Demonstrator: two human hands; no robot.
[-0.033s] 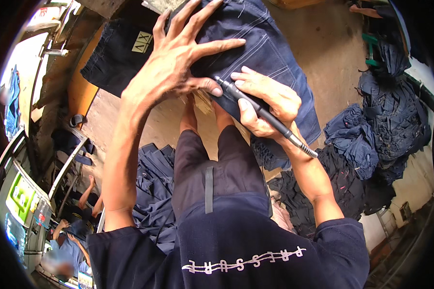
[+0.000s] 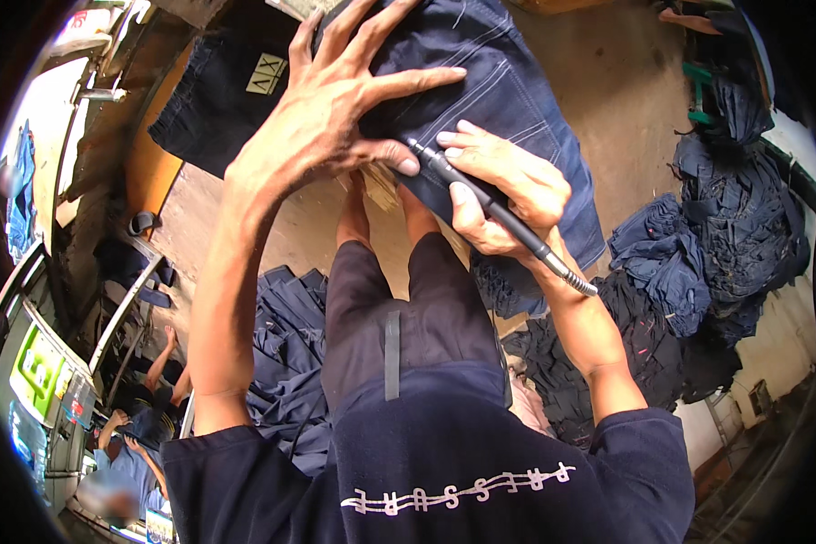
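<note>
Navy garment [image 2: 528, 102] with pale double stitching spreads across the upper middle, below both palms. Compared with the frame just before, it has barely shifted and everything lying on it keeps the same arrangement, so the work appears held at one spot. What supports it is mostly hidden. Beneath runs a brown floor [image 2: 621, 118]. Along the right, blue cloth heaps [image 2: 743, 227] are bunched up, with a black cloth pile [image 2: 598, 340] nearer; folded navy fabric [image 2: 286, 363] lies to the left of the wearer's legs. A co-worker [image 2: 131, 467] is at the lower left. The hands are apart, though near each other: the left hand [image 2: 331, 113] is splayed flat on the garment, and the right hand [image 2: 508, 186] grips a black pen-shaped tool [image 2: 508, 218], its tip just beside the left thumb. Smallest is a pale label [image 2: 267, 73] on the darker part at upper left.
</note>
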